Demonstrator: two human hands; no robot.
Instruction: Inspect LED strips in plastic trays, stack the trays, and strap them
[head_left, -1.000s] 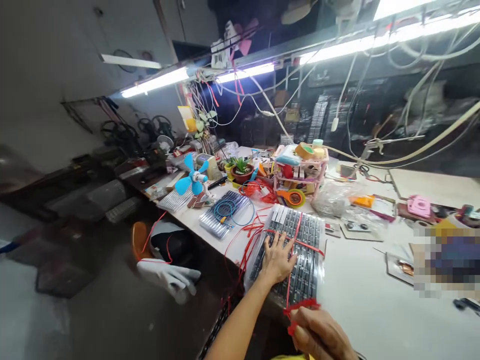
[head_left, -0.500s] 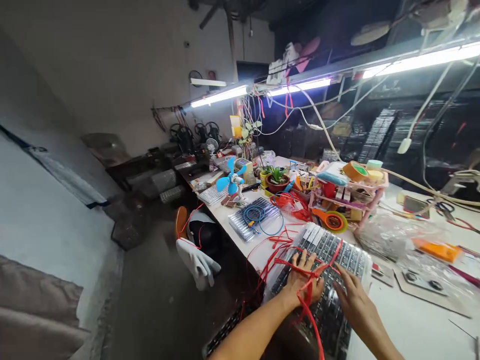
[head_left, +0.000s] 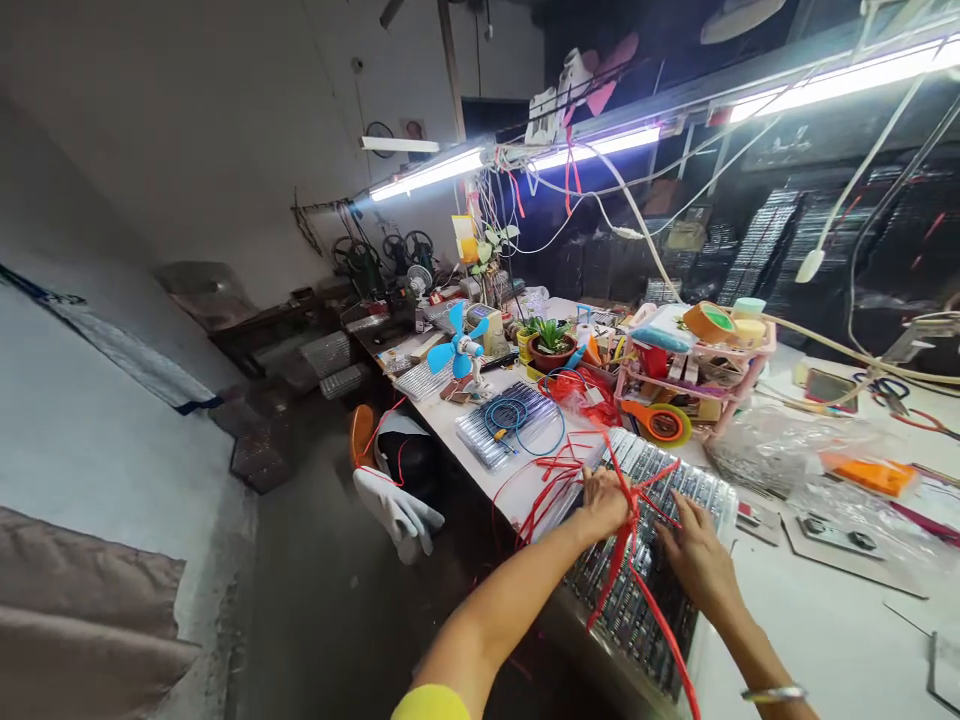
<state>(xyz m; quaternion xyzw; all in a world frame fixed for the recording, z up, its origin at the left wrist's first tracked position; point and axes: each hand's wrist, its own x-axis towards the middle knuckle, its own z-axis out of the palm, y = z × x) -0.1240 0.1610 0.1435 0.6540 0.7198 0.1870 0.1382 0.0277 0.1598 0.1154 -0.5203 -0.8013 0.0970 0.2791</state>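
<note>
A bundle of clear plastic trays (head_left: 626, 610) filled with rows of small dark parts lies tilted at the table's front edge. Red plastic twine (head_left: 658, 610) crosses over its top, meets near the middle and trails toward me. My left hand (head_left: 606, 503) is closed at this crossing, its fingers curled on the twine. Flat on the right part of the bundle rests my right hand (head_left: 701, 562), fingers apart, close to one strand. A bracelet (head_left: 774, 694) circles the right wrist. The underside of the bundle is hidden.
More clear trays (head_left: 491, 450) with a coiled blue cable lie beyond, near a small blue fan (head_left: 456, 350). A pink basket (head_left: 727, 400) with tape rolls stands behind the bundle. White gloves (head_left: 397, 510) hang on a chair left of the table (head_left: 795, 620).
My left hand has gone from lying spread on the trays to curling on the twine at the crossing. My right hand stays on the bundle. The view has shifted slightly.
</note>
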